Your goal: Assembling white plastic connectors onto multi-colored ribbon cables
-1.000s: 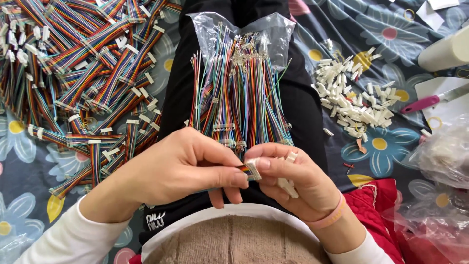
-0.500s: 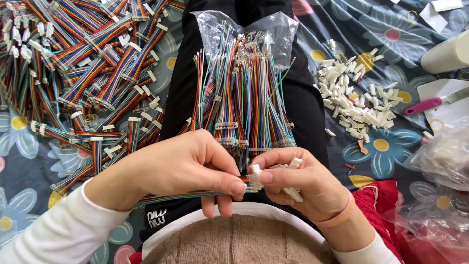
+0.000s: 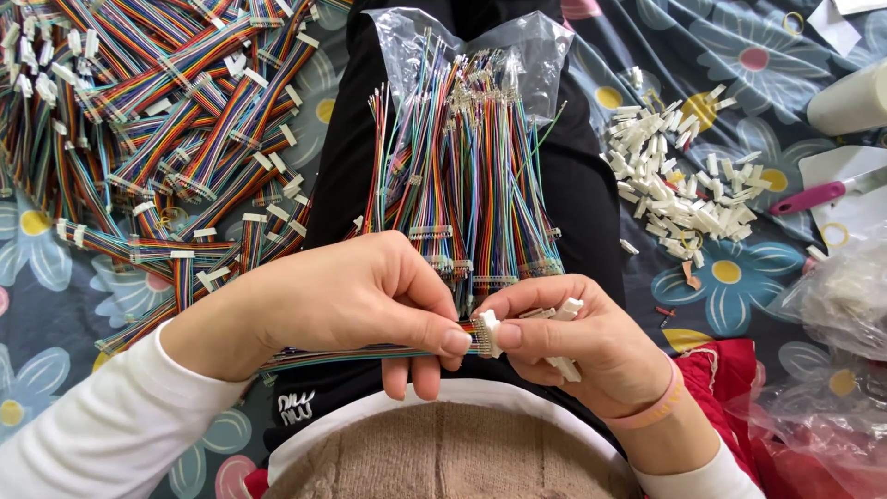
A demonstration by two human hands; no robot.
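The left hand covers most of the ribbon cable it pinches, and the right hand hides perhaps several spare white connectors. The heap of finished cables runs off the picture's top and left edges.

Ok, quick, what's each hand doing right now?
Left hand: closed, pinching the ribbon cable near its end.
Right hand: closed on the white connector at the cable's tip, spare connectors held in the palm.

Wire heap left; connectors right
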